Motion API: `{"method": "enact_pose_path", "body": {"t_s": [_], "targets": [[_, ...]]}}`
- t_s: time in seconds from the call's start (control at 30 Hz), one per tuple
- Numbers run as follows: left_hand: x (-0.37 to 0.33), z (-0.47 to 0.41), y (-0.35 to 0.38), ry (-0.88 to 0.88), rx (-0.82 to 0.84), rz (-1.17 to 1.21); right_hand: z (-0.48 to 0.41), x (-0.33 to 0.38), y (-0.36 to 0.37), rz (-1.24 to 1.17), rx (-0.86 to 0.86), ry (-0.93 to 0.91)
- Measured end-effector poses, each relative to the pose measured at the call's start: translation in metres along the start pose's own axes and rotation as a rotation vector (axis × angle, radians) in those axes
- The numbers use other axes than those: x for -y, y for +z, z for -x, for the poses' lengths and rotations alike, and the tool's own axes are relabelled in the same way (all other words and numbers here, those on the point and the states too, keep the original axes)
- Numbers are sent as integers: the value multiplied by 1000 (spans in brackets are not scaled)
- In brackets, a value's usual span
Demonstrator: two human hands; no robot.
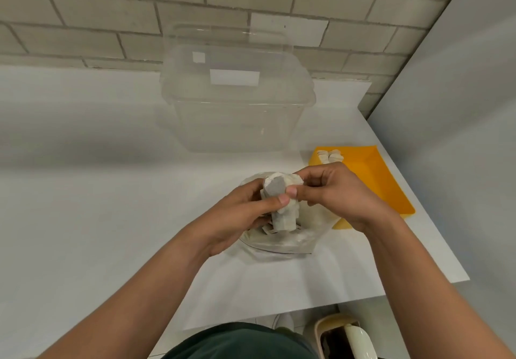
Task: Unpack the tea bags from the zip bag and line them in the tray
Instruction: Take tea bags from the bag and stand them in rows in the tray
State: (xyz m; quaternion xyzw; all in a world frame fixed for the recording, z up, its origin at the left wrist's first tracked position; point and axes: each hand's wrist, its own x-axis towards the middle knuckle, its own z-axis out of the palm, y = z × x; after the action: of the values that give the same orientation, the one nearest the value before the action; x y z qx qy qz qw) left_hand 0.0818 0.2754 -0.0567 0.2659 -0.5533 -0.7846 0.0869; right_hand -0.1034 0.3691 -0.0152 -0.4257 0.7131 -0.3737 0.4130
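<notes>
A clear zip bag full of pale tea bags lies on the white counter in front of me. Above it my left hand grips a bunch of tea bags, thumb on top. My right hand pinches the top of the same bunch with thumb and fingertips. A yellow tray sits to the right of the zip bag, partly hidden behind my right hand. Two tea bags lie side by side at the tray's far left corner.
A large clear plastic tub with its lid stands behind the zip bag, near the tiled wall. The counter's right edge runs just past the tray. A bin stands on the floor below the counter's front edge.
</notes>
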Motion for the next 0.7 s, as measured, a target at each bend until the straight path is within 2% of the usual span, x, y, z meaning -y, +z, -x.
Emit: {"method": "enact_pose_path", "body": {"t_s": [0.27,0.37,0.53,0.7], "targets": [[5,-5,-5,6,-99,-8,-16,2,12,-7,7,59],[7,-6,-5,37,-196,62,-14,1,14,-43,-44,76],[10,-7,-2,109,-364,227,6,-9,21,-76,16,132],[14,-8,3,118,-416,328,9,-18,37,-194,-146,89]]}}
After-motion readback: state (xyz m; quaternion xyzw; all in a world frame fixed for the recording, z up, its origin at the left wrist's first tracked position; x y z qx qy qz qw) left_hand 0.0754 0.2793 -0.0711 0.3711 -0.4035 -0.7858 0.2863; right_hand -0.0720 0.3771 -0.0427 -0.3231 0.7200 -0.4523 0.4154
